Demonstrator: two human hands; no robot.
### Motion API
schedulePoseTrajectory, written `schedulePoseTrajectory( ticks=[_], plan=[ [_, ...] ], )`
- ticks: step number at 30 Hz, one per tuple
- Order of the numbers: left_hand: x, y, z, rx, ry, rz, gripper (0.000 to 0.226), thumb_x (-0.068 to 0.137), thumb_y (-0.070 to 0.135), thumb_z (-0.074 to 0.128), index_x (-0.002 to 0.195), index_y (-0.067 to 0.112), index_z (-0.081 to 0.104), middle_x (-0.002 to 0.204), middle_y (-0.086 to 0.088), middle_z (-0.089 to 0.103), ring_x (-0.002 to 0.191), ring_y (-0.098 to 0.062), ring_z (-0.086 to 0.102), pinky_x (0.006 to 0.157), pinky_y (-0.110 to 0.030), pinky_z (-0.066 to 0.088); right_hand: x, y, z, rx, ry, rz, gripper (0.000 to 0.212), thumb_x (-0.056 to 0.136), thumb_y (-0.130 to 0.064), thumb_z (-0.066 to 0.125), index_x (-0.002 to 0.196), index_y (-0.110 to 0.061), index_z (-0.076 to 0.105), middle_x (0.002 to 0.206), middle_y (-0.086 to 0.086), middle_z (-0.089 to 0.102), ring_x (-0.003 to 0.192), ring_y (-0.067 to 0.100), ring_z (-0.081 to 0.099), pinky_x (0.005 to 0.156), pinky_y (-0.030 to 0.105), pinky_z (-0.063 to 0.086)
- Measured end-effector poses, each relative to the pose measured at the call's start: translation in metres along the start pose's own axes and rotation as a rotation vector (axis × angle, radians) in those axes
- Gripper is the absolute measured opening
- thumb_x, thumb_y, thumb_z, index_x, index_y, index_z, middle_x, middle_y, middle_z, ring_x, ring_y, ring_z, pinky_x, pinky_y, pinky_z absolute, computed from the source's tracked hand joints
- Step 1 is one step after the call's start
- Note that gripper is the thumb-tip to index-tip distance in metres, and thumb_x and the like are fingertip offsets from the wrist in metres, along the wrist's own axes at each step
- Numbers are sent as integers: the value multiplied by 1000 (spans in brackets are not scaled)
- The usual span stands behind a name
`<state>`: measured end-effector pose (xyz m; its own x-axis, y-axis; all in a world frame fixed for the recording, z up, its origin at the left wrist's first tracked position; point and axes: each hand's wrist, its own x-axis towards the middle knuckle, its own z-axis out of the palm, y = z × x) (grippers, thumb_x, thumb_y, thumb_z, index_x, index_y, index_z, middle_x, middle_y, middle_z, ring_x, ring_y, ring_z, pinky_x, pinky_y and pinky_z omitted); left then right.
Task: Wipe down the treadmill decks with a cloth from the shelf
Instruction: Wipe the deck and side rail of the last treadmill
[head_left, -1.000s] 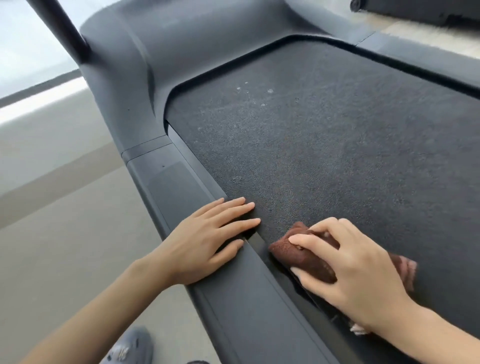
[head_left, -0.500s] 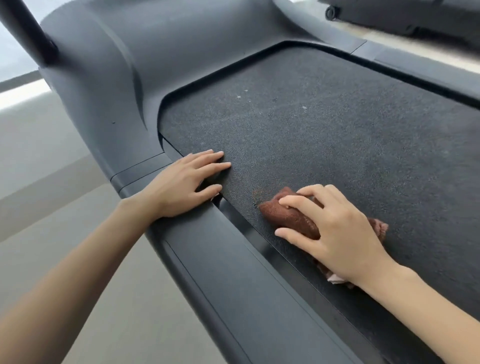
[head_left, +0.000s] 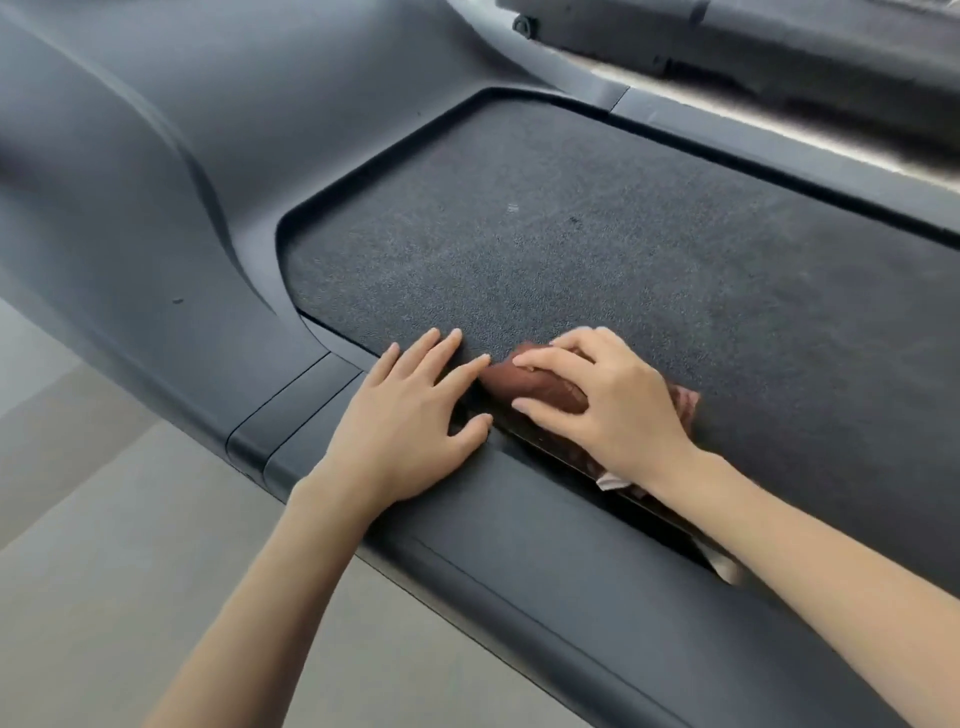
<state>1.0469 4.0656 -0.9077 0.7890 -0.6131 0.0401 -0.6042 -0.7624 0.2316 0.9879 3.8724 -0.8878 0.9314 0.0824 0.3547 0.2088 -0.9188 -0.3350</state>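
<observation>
Along the near edge of the belt (head_left: 571, 249), right fingers (head_left: 556, 361) curl round the cloth (head_left: 545, 392) mid-wipe, left fingers (head_left: 434, 351) lie flat; the next stroke probably needs to sweep farther across.

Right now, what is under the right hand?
A bunched brown cloth, pressed on the treadmill belt by the right hand. The palm hides its middle and the belt beneath.

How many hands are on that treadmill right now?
2. The left hand lies flat across the side rail and the belt edge; the right hand, just beside it, grips a brown cloth on the belt. No other hand shows.
</observation>
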Motion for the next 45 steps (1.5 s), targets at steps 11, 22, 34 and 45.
schedulePoseTrajectory(
  ticks=[11, 22, 34, 45],
  plan=[
    [-2, 0, -1, -34, 11, 1, 65, 89, 59, 28, 147, 32, 20, 157, 8, 8, 144, -10, -1, 117, -33, -2, -81, 28, -42, -1, -74, -11, 36, 81, -45, 61, 104, -19, 70, 102, -2, 60, 90, 18, 54, 84, 33, 44],
    [-3, 4, -7, -2, -23, -50, 77, 75, 66, 6, 147, 38, 17, 156, 15, 4, 143, -3, -6, 116, -27, -7, 73, 66, 9, -46, 62, 38, 30, 79, -40, 68, 102, -22, 68, 100, -2, 63, 102, 21, 53, 83, 35, 44],
    [9, 19, -3, -94, -1, -86, 75, 78, 65, 16, 144, 31, 32, 155, 8, 18, 143, -9, 4, 118, -37, 4, -36, 66, -31, 70, -50, -136, 33, 81, -43, 65, 103, -19, 69, 105, -2, 62, 96, 17, 60, 84, 34, 49],
    [39, 42, 8, -93, -52, 17, 69, 81, 64, 17, 144, 38, 27, 155, 11, 16, 143, -9, 3, 115, -50, 0, 5, 114, -37, 18, 14, 17, 32, 76, -47, 63, 103, -30, 68, 100, -10, 62, 95, 13, 60, 79, 36, 51]
  ],
)
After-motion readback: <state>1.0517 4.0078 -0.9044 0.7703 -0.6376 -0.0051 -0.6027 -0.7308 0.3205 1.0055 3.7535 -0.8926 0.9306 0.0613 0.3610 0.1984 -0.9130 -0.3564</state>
